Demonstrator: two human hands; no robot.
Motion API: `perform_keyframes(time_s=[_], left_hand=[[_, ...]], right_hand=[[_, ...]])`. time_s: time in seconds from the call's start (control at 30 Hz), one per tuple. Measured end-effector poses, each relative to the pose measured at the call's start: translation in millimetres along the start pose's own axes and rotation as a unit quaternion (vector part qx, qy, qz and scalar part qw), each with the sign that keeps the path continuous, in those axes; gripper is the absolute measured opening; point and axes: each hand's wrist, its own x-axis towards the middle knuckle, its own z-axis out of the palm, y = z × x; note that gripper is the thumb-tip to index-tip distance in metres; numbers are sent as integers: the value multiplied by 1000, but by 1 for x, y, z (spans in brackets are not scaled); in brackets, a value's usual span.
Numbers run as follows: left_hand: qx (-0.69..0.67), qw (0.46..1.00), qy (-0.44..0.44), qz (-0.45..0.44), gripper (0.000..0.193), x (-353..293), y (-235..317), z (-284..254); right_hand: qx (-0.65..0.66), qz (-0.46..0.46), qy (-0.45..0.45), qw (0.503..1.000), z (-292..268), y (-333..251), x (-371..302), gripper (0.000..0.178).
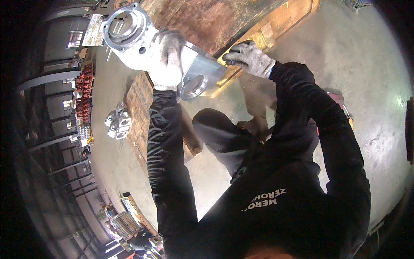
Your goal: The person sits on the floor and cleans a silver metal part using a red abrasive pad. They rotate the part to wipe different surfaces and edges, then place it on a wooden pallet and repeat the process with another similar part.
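Observation:
A large silvery machined metal housing [200,69] lies tilted at the upper left, with a wide round bore at its far end and a smaller one near me. My left hand [168,56], in a pale knit work glove, is closed over its middle. Just past the housing's right corner is my right hand [252,59], gloved alike with darkened fingertips. Its fingers are curled in, and something small and dark shows by them. I cannot make out what it is, nor whether that hand touches the metal.
A worn brown wooden workbench [194,19] stands beyond the housing, with a yellowish timber edge. Another wooden board [140,116] is left of my left arm. Several metal castings [117,121] sit on the floor farther left. Red parts [84,93] line the far left.

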Motion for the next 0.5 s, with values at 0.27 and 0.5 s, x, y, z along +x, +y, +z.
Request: perform_keyframes(time_s=[0.27,0.5], left_hand=[[56,998,9,12,19,-1,-1,1],[56,998,21,26,16,-4,-2,-2]], right_hand=[[-13,127,-14,992,-4,-42,-36,19],[228,323,150,906,71,-95,-37,29]])
